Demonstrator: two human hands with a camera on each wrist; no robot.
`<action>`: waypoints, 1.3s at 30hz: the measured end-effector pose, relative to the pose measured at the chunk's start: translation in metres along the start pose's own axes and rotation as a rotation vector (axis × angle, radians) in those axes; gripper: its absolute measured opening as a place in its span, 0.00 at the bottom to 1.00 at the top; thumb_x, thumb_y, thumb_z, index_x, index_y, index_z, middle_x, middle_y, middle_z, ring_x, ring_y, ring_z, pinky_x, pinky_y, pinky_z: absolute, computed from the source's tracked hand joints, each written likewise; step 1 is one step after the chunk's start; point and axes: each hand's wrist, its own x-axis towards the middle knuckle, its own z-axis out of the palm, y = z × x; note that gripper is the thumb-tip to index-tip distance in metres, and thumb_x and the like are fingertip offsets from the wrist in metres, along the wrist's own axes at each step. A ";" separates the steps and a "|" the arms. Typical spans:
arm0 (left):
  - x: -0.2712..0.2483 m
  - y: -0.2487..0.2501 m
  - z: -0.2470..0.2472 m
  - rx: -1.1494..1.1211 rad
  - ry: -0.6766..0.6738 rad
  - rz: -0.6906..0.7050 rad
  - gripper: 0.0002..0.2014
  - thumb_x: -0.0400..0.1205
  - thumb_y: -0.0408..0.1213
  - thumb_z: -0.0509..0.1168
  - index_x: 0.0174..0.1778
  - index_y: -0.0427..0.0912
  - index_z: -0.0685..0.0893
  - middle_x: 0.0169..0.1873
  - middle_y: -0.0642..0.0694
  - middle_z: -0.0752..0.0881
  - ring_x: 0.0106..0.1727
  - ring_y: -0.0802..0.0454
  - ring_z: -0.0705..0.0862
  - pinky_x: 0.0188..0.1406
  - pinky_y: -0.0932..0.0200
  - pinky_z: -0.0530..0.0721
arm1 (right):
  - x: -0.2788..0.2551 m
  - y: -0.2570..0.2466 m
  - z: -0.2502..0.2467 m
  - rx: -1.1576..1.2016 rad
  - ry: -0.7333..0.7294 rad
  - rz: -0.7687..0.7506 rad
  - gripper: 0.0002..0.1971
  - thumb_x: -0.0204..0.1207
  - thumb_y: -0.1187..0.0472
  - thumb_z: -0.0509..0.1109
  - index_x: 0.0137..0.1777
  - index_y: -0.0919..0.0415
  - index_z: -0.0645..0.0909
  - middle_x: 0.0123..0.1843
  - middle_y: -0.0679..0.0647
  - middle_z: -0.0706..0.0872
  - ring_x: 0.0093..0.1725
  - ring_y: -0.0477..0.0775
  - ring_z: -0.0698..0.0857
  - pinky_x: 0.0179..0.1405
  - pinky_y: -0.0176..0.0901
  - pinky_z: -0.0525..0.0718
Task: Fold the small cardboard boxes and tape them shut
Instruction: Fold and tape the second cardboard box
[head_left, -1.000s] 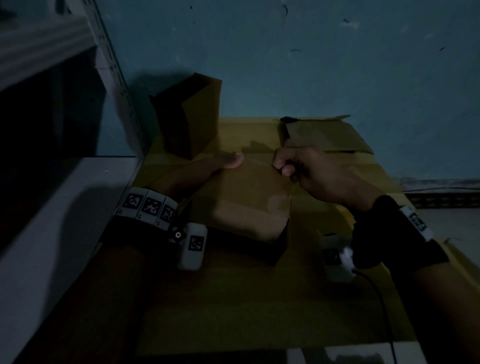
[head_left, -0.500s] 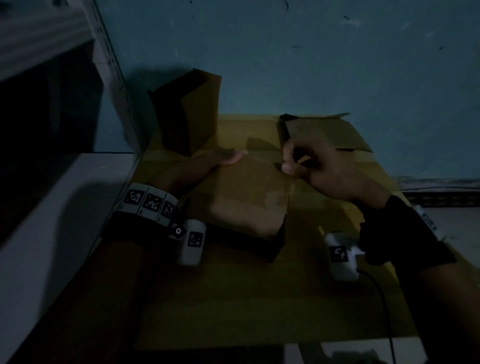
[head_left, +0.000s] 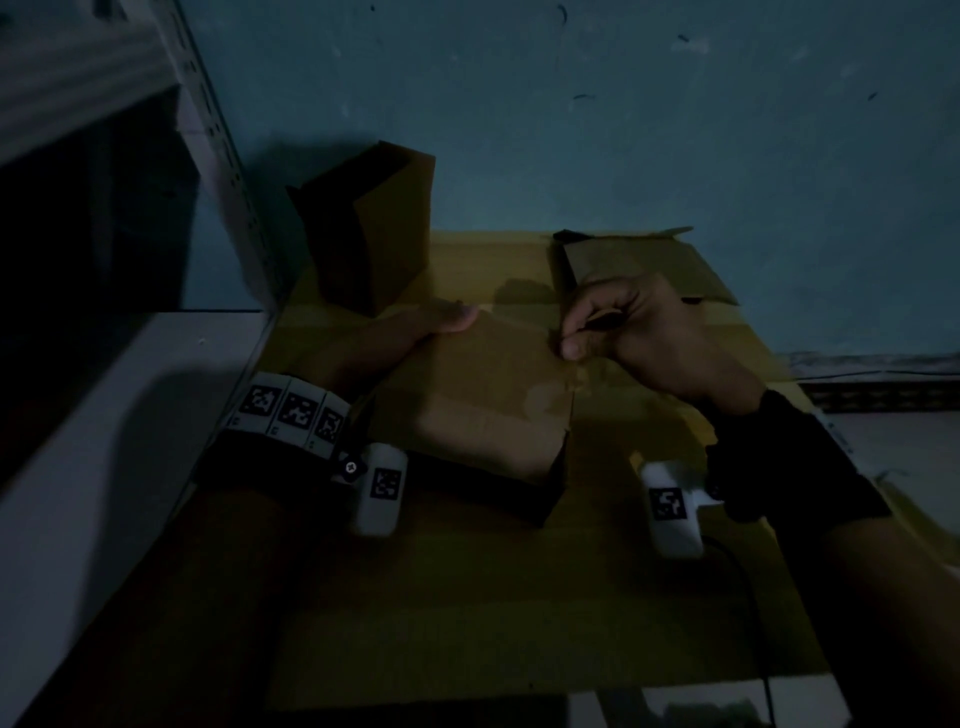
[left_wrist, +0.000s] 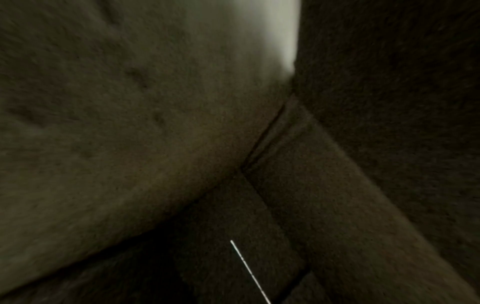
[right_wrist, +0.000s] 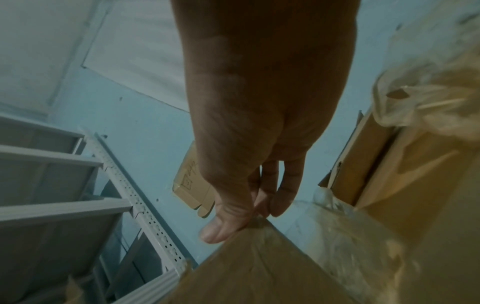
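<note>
A small brown cardboard box lies on a yellow-brown cardboard sheet. My left hand grips its far left edge with the thumb on top; the fingers are hidden behind it. The left wrist view is dark and shows only cardboard up close. My right hand is at the box's far right corner. In the right wrist view its thumb and fingers pinch clear tape at that corner of the box. The tape lies shiny down the box's right side.
An upright open cardboard box stands at the back left against the blue wall. A flattened box lies at the back right. A grey metal shelf post and a pale ledge border the left side.
My right hand has turned a little and its wrist has swung out to the right, while its fingertips stay at the box's far right corner. The left hand and box have not moved.
</note>
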 end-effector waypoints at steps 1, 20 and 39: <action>-0.001 0.001 0.000 -0.014 0.016 -0.001 0.09 0.84 0.51 0.63 0.44 0.50 0.79 0.44 0.47 0.84 0.37 0.53 0.85 0.33 0.62 0.79 | 0.001 0.000 0.000 -0.020 -0.012 0.007 0.06 0.69 0.72 0.81 0.39 0.63 0.88 0.44 0.71 0.86 0.44 0.61 0.86 0.47 0.48 0.85; -0.006 0.002 0.001 -0.029 0.074 0.042 0.10 0.85 0.47 0.64 0.40 0.49 0.76 0.36 0.52 0.81 0.33 0.59 0.81 0.30 0.66 0.79 | -0.007 0.005 0.002 0.060 -0.137 0.116 0.12 0.90 0.65 0.58 0.47 0.73 0.75 0.42 0.54 0.76 0.45 0.50 0.75 0.49 0.37 0.73; 0.000 -0.002 -0.004 -0.042 -0.017 -0.032 0.16 0.81 0.55 0.67 0.54 0.47 0.83 0.54 0.41 0.87 0.51 0.46 0.88 0.50 0.56 0.84 | 0.001 -0.017 0.009 -0.274 -0.001 0.298 0.29 0.77 0.41 0.75 0.25 0.64 0.75 0.19 0.51 0.70 0.19 0.46 0.68 0.25 0.41 0.66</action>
